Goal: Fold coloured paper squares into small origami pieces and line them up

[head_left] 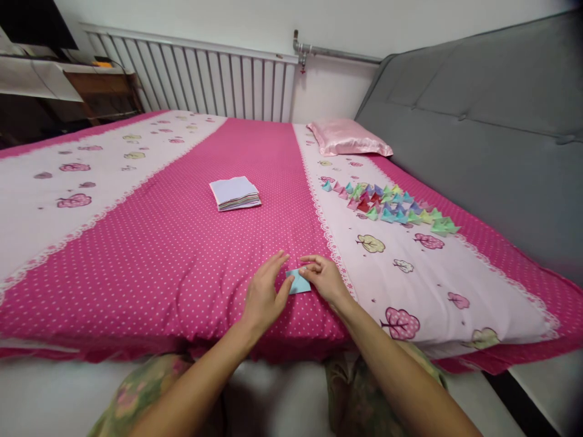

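A small light-blue piece of paper (pixel 299 283) lies on the pink dotted bedsheet (pixel 182 255) near the bed's front edge. My left hand (pixel 265 292) rests on its left side, fingers stretched and pressing the paper's edge. From the right, my right hand (pixel 324 277) pinches the paper with curled fingers. A stack of coloured paper squares (pixel 235 193) sits farther back in the middle of the bed. Several folded paper shapes (pixel 392 207) in blue, green, pink and red lie grouped on the right.
A pink satin pillow (pixel 347 137) lies at the far right by the grey padded headboard (pixel 478 121). A white radiator (pixel 200 79) runs along the back wall. A wooden shelf (pixel 95 91) stands at the far left.
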`<state>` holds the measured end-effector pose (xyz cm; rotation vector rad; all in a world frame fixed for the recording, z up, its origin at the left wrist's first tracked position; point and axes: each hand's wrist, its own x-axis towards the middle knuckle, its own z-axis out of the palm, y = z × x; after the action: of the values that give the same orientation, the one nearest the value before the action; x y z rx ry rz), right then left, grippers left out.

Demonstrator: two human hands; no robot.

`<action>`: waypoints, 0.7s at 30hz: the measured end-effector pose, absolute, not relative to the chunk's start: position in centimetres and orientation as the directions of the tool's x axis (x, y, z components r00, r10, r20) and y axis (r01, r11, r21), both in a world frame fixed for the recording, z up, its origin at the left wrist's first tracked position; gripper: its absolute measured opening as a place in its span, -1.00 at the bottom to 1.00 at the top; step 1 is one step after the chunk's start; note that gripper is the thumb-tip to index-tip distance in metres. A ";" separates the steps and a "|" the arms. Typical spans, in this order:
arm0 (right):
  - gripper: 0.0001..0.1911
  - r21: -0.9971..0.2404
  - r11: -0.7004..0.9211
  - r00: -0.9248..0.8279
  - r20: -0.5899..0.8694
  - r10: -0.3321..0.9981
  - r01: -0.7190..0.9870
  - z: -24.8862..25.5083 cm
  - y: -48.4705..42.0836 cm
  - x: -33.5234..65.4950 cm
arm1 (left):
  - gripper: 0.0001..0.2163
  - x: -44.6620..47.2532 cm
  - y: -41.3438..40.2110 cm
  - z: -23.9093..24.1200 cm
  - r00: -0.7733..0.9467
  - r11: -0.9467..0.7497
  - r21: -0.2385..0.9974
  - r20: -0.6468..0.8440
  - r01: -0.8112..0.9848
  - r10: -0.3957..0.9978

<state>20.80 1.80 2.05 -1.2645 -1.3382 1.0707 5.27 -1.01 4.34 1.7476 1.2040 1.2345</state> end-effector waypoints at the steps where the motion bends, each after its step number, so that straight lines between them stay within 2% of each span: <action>1: -0.73 -0.979 0.092 -0.008 0.092 0.996 0.179 1.8 2.1 20.9 | -0.65 5.2 -1.1 4.2 0.204 -0.414 0.836 0.363 0.360 0.909; 5: -0.69 -0.920 0.201 -0.073 0.187 0.980 0.336 1.4 3.1 20.8 | -0.59 5.5 -1.7 3.1 0.494 -0.598 0.562 0.347 0.572 0.797; 10: -0.70 -0.827 0.306 -0.100 0.294 0.950 0.471 1.4 3.0 20.3 | -0.43 5.9 -3.0 1.4 0.587 -0.636 0.317 0.245 0.704 0.772; 14: -0.81 -0.693 0.409 -0.151 0.404 0.902 0.594 1.4 1.7 20.1 | -0.40 5.8 -3.7 1.2 0.603 -0.637 0.231 0.206 0.735 0.771; 17: -0.75 -0.535 0.484 -0.236 0.465 0.853 0.693 1.1 0.6 20.3 | -0.40 5.7 -4.0 1.3 0.581 -0.611 0.202 0.193 0.765 0.791; 21: -0.62 -0.394 0.528 -0.326 0.474 0.818 0.752 0.5 -0.8 20.8 | -0.41 5.8 -4.2 1.2 0.565 -0.597 0.199 0.196 0.777 0.801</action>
<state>20.78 -0.83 0.51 -1.2681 -2.1334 0.1344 5.76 -4.18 1.21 2.6988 1.3637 0.4090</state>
